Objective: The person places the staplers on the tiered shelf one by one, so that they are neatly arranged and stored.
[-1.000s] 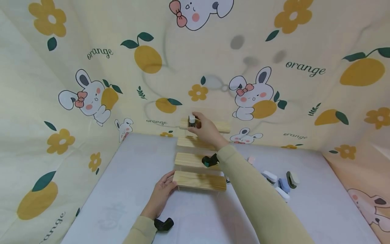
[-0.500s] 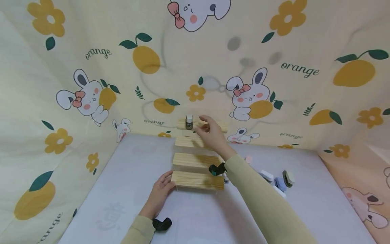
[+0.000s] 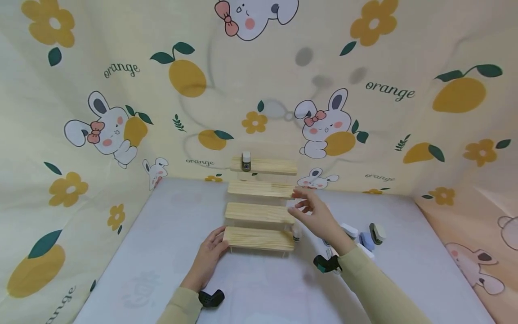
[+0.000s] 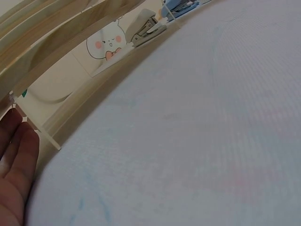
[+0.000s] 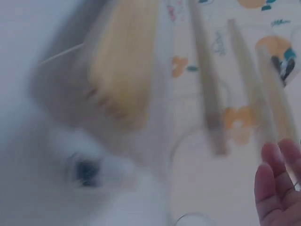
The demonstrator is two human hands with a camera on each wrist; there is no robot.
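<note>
The left hand (image 3: 208,257) lays nearly straight fingers against the left end of the lowest board (image 3: 259,238) of the rack (image 3: 259,213). Farther back, the right hand (image 3: 319,220) is near the rack's right end, thumb and loosely bent fingers parted around nothing, staplers (image 3: 367,240) to its right. Farthest, a bottle (image 3: 246,162) stands upright on the top board (image 3: 271,166), toward its left end.

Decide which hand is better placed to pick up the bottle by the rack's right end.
Probably the right hand: it looks empty and is nearer the bottle; the left hand touches the rack at its left end.
</note>
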